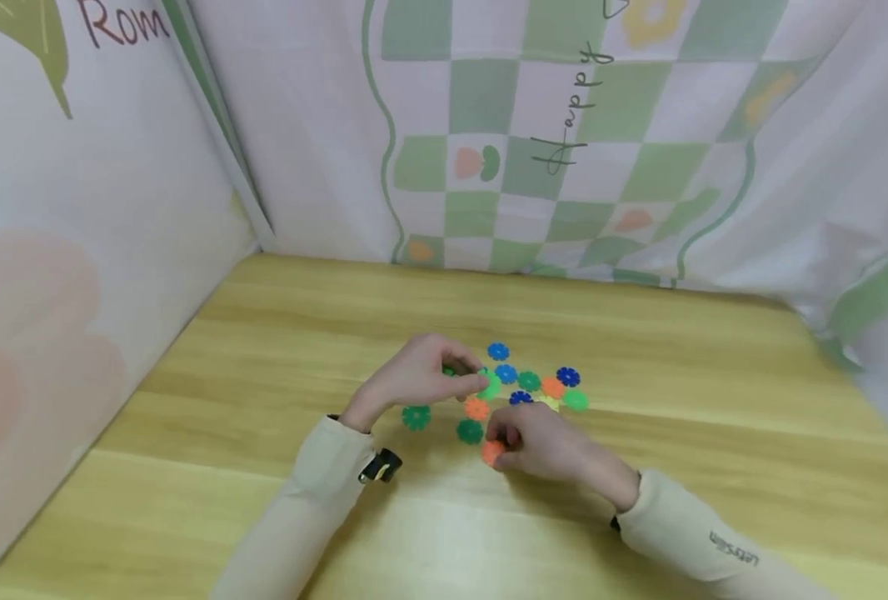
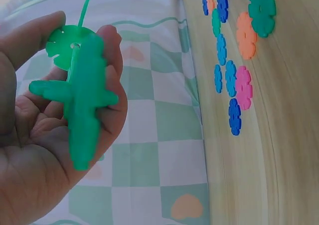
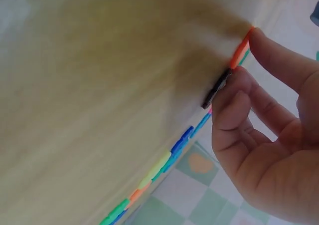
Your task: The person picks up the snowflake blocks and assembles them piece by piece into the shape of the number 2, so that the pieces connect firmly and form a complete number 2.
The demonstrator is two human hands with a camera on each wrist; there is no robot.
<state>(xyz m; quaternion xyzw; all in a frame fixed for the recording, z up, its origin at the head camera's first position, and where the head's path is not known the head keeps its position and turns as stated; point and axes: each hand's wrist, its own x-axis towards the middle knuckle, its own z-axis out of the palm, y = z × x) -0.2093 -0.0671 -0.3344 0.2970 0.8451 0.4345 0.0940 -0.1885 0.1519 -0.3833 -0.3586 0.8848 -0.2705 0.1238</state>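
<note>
My left hand [image 1: 414, 375] is raised above the table, its thumb and fingers gripping several notched plastic discs joined together. In the left wrist view these joined discs [image 2: 84, 105] are green, with a lighter green disc [image 2: 60, 48] at the thumb tip. My right hand [image 1: 545, 442] is low at the tabletop, pinching an orange notched disc [image 1: 492, 452] by its edge between thumb and fingers. The right wrist view shows that orange disc [image 3: 241, 50] edge-on, with a black disc [image 3: 216, 89] close to the fingertips. A dark green disc [image 1: 470, 431] lies beside the right hand.
Several loose discs lie flat between and beyond the hands, including a blue disc [image 1: 498, 352], a light green disc [image 1: 576, 401] and a green disc [image 1: 416, 417]. A pink disc [image 2: 243, 88] shows in the left wrist view. A patterned curtain [image 1: 474, 217] borders the wooden table [image 1: 714, 400].
</note>
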